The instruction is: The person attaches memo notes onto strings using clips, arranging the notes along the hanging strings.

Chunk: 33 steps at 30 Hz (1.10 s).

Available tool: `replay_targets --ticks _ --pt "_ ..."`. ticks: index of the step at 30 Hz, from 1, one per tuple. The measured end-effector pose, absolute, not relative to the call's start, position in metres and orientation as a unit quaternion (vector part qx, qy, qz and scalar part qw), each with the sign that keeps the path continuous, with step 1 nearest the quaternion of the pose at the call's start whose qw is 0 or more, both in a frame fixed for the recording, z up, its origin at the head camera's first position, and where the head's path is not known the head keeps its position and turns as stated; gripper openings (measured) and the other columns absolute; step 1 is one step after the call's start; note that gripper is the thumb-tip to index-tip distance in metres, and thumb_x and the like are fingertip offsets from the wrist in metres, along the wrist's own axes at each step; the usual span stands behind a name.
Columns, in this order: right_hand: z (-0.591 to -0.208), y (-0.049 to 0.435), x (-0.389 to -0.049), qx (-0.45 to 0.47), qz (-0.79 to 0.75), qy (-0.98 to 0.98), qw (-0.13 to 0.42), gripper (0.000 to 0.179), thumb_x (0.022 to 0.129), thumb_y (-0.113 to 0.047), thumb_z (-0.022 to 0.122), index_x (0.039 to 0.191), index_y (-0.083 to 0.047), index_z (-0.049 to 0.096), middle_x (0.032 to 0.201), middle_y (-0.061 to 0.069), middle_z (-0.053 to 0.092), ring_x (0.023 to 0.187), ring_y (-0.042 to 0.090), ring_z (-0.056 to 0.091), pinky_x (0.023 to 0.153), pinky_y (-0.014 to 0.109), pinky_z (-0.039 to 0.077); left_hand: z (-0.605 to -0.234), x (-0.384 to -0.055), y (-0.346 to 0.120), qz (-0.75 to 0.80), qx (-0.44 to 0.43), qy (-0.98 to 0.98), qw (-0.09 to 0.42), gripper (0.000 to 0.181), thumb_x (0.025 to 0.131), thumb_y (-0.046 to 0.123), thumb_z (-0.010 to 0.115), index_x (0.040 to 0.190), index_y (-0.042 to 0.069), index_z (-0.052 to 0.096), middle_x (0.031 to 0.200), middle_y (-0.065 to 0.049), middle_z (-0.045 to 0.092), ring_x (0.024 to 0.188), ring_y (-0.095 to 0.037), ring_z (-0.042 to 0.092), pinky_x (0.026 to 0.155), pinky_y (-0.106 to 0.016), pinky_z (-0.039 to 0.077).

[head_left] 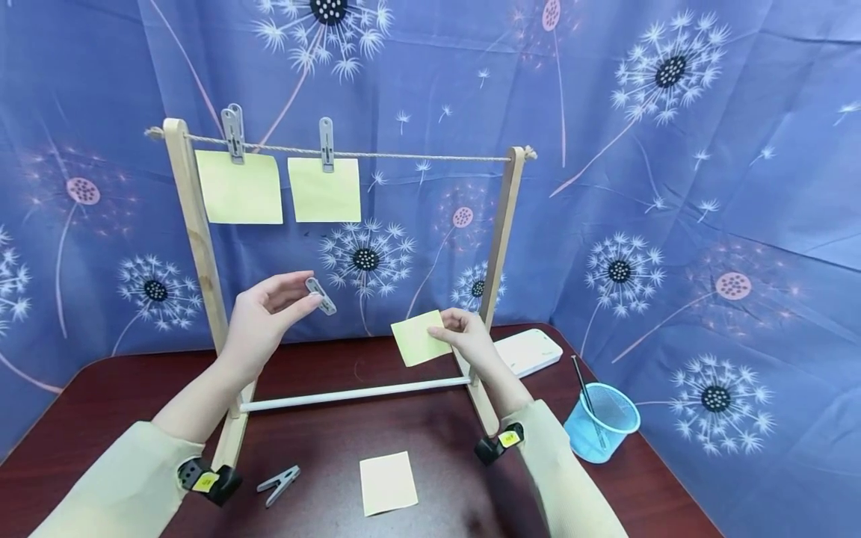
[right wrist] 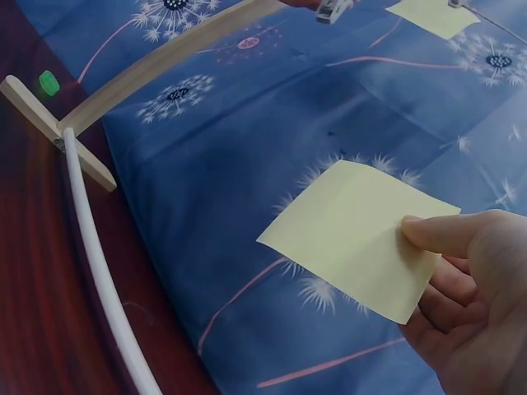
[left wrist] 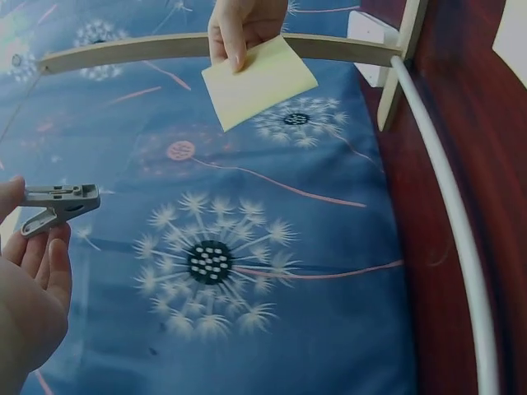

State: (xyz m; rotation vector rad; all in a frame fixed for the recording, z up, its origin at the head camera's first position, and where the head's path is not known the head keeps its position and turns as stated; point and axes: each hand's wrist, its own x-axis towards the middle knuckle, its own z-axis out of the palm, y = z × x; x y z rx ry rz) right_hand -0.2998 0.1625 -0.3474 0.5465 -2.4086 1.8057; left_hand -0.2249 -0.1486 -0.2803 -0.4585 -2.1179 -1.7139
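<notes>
My left hand [head_left: 270, 310] pinches a grey clothespin [head_left: 321, 296] between thumb and fingers, below the hanging notes; its jaws point away from the palm in the left wrist view. With thumb in front and fingers behind, my right hand [head_left: 468, 334] holds a yellow sticky note [right wrist: 358, 234] by one edge, inside the frame's right post. Two more yellow notes, a left one [head_left: 241, 188] and a right one [head_left: 326, 191], hang from the string [head_left: 417, 156], clipped by grey clothespins. On the table lie another note [head_left: 388, 483] and a loose clothespin [head_left: 278, 486].
A wooden frame with a left post [head_left: 202, 239], a right post [head_left: 503, 232] and a white lower bar [head_left: 356, 394] stands on the dark red table [head_left: 323, 441]. To the right are a white case [head_left: 528, 351] and a blue mesh cup [head_left: 601, 426] holding a thin black stick.
</notes>
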Motion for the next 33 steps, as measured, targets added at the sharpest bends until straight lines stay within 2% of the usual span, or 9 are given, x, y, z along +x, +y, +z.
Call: replay_targets --ticks 5,7,11,15,20,22,29,33 --pt "-0.333 0.156 -0.300 0.171 0.605 -0.776 0.048 0.021 0.090 -0.005 0.068 0.105 0.009 0.063 0.074 -0.013 0.066 0.069 0.002 0.061 0.065 0.018 0.047 -0.261 -0.223 -0.143 -0.574 -0.181 -0.770 0.212 0.044 0.092 0.023 0.070 0.130 0.004 0.061 0.095 0.022 0.068 0.094 0.003 0.065 0.081 -0.011 0.051" --pt "-0.328 0.153 -0.302 0.173 0.615 -0.767 0.051 0.021 0.090 -0.005 0.068 0.105 0.009 0.063 0.075 -0.012 0.068 0.070 0.002 0.063 0.066 0.018 0.049 -0.252 -0.222 -0.140 -0.557 -0.189 -0.778 0.224 0.043 0.092 0.024 0.070 0.130 0.006 0.061 0.096 0.019 0.068 0.095 0.004 0.065 0.081 -0.011 0.051" --pt "-0.316 0.148 -0.306 0.177 0.629 -0.755 0.059 0.019 0.089 -0.004 0.069 0.103 0.008 0.064 0.074 -0.012 0.068 0.071 0.002 0.065 0.070 0.017 0.050 -0.231 -0.221 -0.133 -0.530 -0.203 -0.787 0.244 0.041 0.092 0.024 0.070 0.130 0.008 0.062 0.103 0.001 0.072 0.096 0.006 0.064 0.084 -0.010 0.050" --pt "-0.302 0.143 -0.308 0.186 0.634 -0.747 0.070 0.018 0.089 -0.003 0.068 0.103 0.008 0.064 0.074 -0.013 0.068 0.070 0.001 0.065 0.066 0.017 0.049 -0.209 -0.221 -0.126 -0.514 -0.214 -0.794 0.246 0.042 0.093 0.026 0.068 0.130 0.008 0.062 0.108 -0.013 0.071 0.097 0.004 0.064 0.084 -0.011 0.049" --pt "-0.285 0.135 -0.312 0.194 0.644 -0.735 0.091 0.020 0.088 -0.002 0.069 0.104 0.010 0.063 0.074 -0.011 0.068 0.068 0.001 0.065 0.065 0.017 0.051 -0.184 -0.224 -0.119 -0.497 -0.223 -0.801 0.247 0.043 0.093 0.026 0.068 0.132 0.009 0.061 0.110 -0.016 0.071 0.102 -0.011 0.068 0.081 -0.013 0.049" --pt "-0.278 0.132 -0.313 0.199 0.646 -0.730 0.102 0.021 0.088 -0.001 0.069 0.104 0.011 0.063 0.073 -0.011 0.067 0.068 0.001 0.065 0.066 0.017 0.052 -0.173 -0.225 -0.116 -0.493 -0.225 -0.802 0.252 0.043 0.092 0.024 0.069 0.132 0.009 0.061 0.112 -0.016 0.071 0.102 -0.013 0.068 0.082 -0.013 0.049" --pt "-0.255 0.123 -0.318 0.214 0.649 -0.718 0.132 0.021 0.087 0.003 0.068 0.102 0.015 0.062 0.069 -0.014 0.066 0.065 0.000 0.064 0.066 0.016 0.052 -0.142 -0.231 -0.109 -0.486 -0.245 -0.792 0.278 0.043 0.090 0.018 0.071 0.131 0.007 0.062 0.114 -0.019 0.070 0.088 0.007 0.063 0.084 -0.013 0.050" --pt "-0.244 0.121 -0.321 0.210 0.649 -0.717 0.142 0.022 0.086 0.002 0.069 0.104 0.014 0.062 0.070 -0.013 0.066 0.065 0.001 0.064 0.068 0.017 0.052 -0.130 -0.236 -0.106 -0.488 -0.251 -0.783 0.293 0.042 0.089 0.016 0.073 0.128 0.006 0.063 0.112 -0.018 0.071 0.087 0.006 0.064 0.085 -0.014 0.051"
